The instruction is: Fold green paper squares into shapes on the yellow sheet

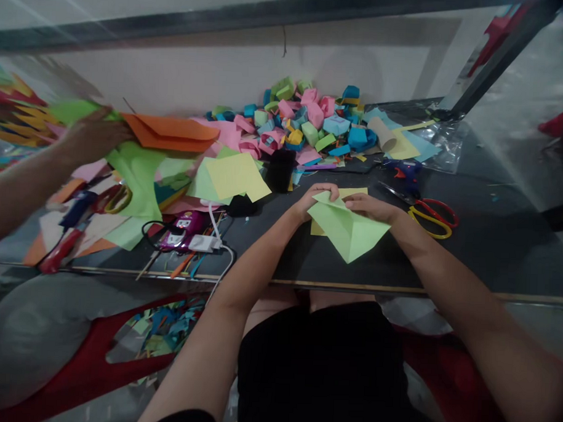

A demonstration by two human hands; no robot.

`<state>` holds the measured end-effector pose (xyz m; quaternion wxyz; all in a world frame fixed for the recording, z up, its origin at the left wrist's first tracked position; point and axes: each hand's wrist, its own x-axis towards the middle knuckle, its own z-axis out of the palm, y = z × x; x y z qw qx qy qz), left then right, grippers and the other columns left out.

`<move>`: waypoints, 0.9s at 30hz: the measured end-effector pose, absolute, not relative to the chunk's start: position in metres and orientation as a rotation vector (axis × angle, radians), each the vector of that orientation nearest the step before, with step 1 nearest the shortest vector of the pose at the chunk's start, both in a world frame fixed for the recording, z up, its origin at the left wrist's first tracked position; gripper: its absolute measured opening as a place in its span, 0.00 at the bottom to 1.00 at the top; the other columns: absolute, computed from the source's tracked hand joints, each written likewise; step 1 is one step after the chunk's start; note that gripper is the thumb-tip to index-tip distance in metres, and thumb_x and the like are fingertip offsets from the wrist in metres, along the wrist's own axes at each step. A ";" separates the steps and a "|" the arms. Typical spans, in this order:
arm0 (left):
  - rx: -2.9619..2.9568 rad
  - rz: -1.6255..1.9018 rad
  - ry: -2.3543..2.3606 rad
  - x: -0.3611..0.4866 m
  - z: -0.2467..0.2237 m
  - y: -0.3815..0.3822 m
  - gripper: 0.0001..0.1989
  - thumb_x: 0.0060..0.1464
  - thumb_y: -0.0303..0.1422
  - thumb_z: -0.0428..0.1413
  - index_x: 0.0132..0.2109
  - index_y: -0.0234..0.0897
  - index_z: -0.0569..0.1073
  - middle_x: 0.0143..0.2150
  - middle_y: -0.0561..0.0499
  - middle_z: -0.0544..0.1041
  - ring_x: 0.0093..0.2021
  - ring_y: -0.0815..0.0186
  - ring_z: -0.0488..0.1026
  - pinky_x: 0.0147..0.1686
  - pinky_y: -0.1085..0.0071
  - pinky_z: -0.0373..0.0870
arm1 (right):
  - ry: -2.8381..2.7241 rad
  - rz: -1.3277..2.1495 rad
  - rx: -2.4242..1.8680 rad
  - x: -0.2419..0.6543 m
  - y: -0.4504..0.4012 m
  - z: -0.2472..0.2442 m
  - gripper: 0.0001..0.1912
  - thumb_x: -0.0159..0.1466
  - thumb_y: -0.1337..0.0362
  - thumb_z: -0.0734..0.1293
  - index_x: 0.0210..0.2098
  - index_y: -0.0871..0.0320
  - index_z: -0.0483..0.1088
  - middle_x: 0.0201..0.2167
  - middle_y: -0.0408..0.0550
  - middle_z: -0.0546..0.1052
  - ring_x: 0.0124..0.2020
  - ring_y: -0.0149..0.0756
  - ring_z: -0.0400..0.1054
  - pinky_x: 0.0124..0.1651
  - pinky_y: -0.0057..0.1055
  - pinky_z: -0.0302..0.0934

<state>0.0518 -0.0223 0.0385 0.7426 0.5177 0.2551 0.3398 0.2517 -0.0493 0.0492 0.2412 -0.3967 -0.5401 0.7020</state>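
Observation:
A light green sheet of paper (350, 229), creased down its middle with a corner pointing toward me, is held up over the table's front part. My left hand (317, 199) grips its upper left edge, fingers curled over the top. On the other side my right hand (368, 206) pinches the upper right edge between thumb and fingers. Under and behind it lies a yellow sheet of paper (318, 229), partly hidden. Scissors with red and yellow handles (431, 219) rest to the right of my right hand.
Many small folded paper pieces (312, 116) are heaped against the wall. A co-worker's hand (97, 131) at left touches green paper beside an orange paper piece (173, 132). A purple power strip (185, 229), a glue gun (78, 209) and a cardboard tube (382, 133) lie on the dark table (501, 255).

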 end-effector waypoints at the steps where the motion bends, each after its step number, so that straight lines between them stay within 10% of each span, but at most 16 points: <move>1: 1.132 0.766 0.559 0.053 0.038 -0.023 0.18 0.47 0.40 0.65 0.22 0.36 0.66 0.16 0.55 0.65 0.15 0.72 0.63 0.18 0.77 0.59 | -1.480 1.945 -1.089 0.252 -0.050 0.051 0.28 0.45 0.43 0.83 0.31 0.58 0.76 0.22 0.42 0.79 0.19 0.28 0.69 0.22 0.23 0.63; 12: 0.933 1.004 0.703 0.062 0.024 -0.010 0.31 0.59 0.63 0.55 0.46 0.38 0.77 0.35 0.47 0.80 0.28 0.66 0.74 0.22 0.75 0.62 | -1.142 1.528 -1.079 0.247 -0.045 0.042 0.32 0.40 0.50 0.86 0.40 0.58 0.80 0.37 0.53 0.86 0.39 0.48 0.81 0.45 0.45 0.77; 27: 1.190 1.126 0.958 0.064 0.019 -0.012 0.15 0.52 0.41 0.70 0.32 0.35 0.78 0.18 0.57 0.72 0.19 0.74 0.67 0.23 0.76 0.63 | -1.160 1.307 -1.205 0.248 -0.036 0.025 0.32 0.40 0.52 0.85 0.41 0.58 0.79 0.40 0.52 0.86 0.41 0.49 0.80 0.48 0.49 0.75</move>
